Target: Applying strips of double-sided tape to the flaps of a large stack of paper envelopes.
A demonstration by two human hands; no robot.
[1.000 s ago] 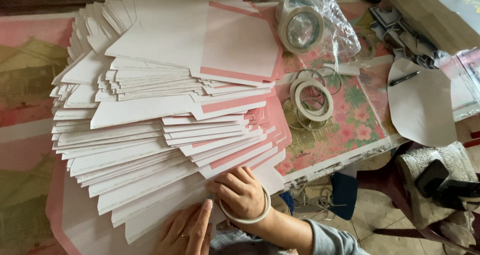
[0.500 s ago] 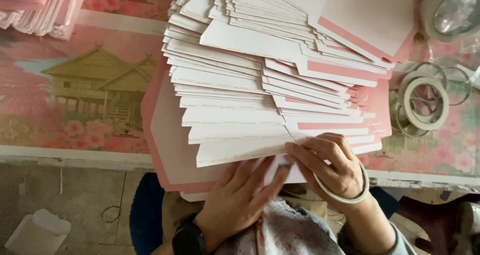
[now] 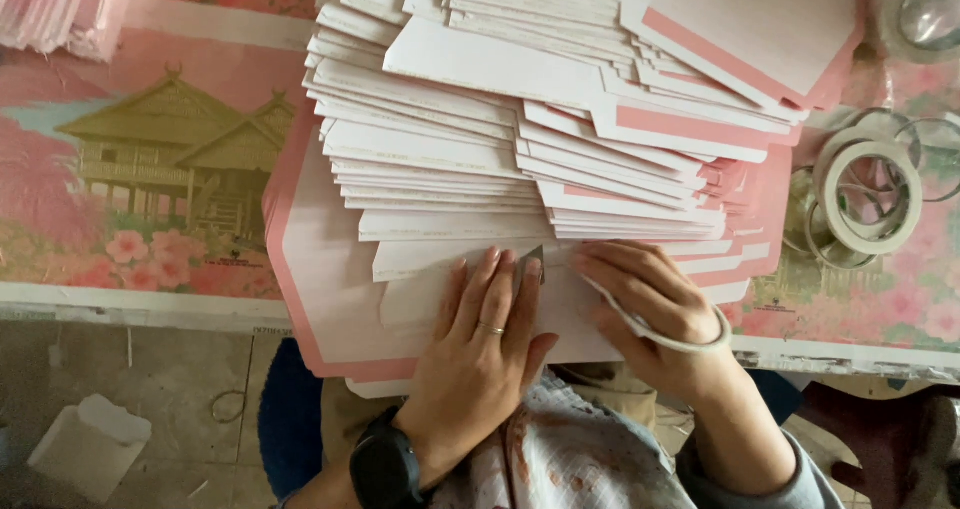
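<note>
From the head camera, a fanned stack of white and pink card sheets (image 3: 520, 139) lies on the flowered surface (image 3: 150, 169). The left hand (image 3: 480, 339) rests flat and open on the nearest sheet, holding nothing. The right hand (image 3: 650, 304), just beside it, wears a tape roll (image 3: 665, 334) round the wrist; its fingers seem to pinch a strip, though that is unclear. More tape rolls (image 3: 865, 199) lie to the right.

Fanned card stack (image 3: 520, 149) on table (image 3: 150, 289) — tape rolls (image 3: 868, 197) right
</note>
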